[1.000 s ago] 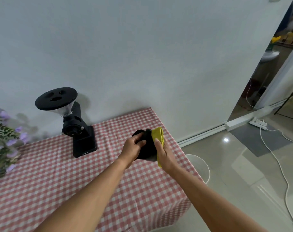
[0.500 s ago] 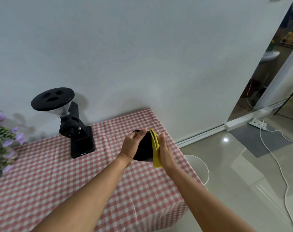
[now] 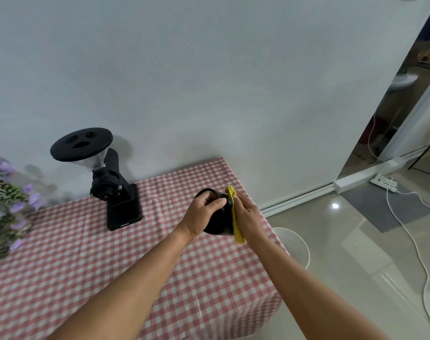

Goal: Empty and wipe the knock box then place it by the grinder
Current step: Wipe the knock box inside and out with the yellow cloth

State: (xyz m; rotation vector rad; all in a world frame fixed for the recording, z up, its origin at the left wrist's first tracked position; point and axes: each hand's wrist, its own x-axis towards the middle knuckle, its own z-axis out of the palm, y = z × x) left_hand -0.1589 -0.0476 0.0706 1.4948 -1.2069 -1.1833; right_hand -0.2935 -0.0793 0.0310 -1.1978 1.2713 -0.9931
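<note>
Now my left hand [image 3: 204,214] grips the round black knock box [image 3: 219,220], my right hand [image 3: 248,214] presses a yellow cloth [image 3: 235,217] on it, above the checked desk [image 3: 86,253].

Two bare forearms enter from 6 o'clock edge, one at 7, one at 5. No sleeves in view up to frame edge. Left hand [image 3: 204,212] and right hand [image 3: 249,214] bare: no gloves, rings, watch or wristband seen. Fingernails short.

Left hand [image 3: 204,213] gripping, right hand [image 3: 249,214] pressed flat
</note>
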